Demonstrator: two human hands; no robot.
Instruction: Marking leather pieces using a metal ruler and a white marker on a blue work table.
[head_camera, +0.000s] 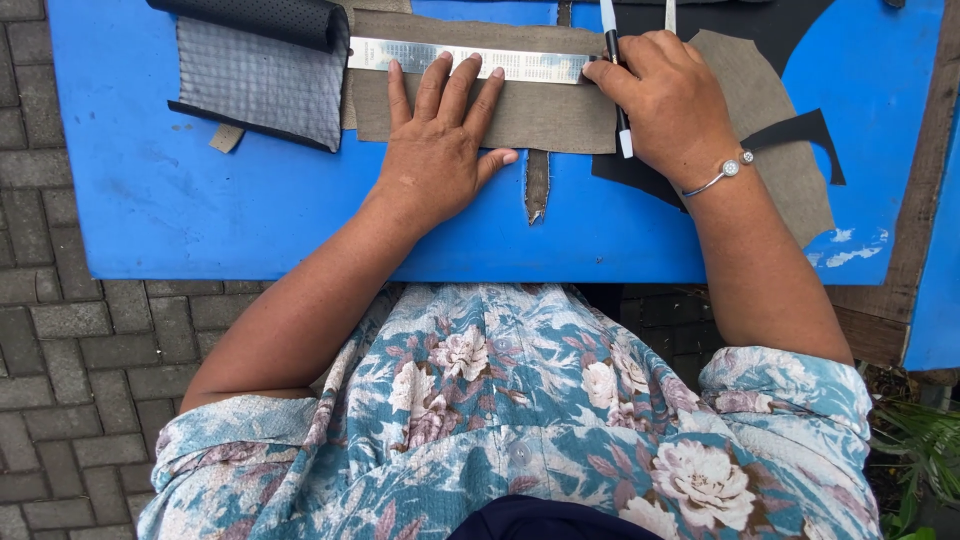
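Table: a blue-painted flat board table (200, 200) with chipped paint at its right edge, set outdoors on grey brick paving (60, 340); green leaves (920, 430) show at lower right.
Large pieces: a grey-backed sheet of black perforated material, rolled at its top (255, 75), lies at upper left; a black cut-out shape (800, 130) and a taupe curved fabric panel (775, 150) lie at right.
Work piece: a taupe rectangular fabric strip (550, 115) lies flat at the table's far middle, with a long steel ruler (460, 58) laid along its top.
Left hand: the left hand (440, 150) is spread flat, fingertips pressing the ruler, gripping nothing.
Right hand: the right hand (660, 95) is closed around a white marker pen with a black band (615, 70) at the ruler's right end.
Doing it well: I judge firm, even pressure on the ruler and the pen kept tight against its edge matter most.
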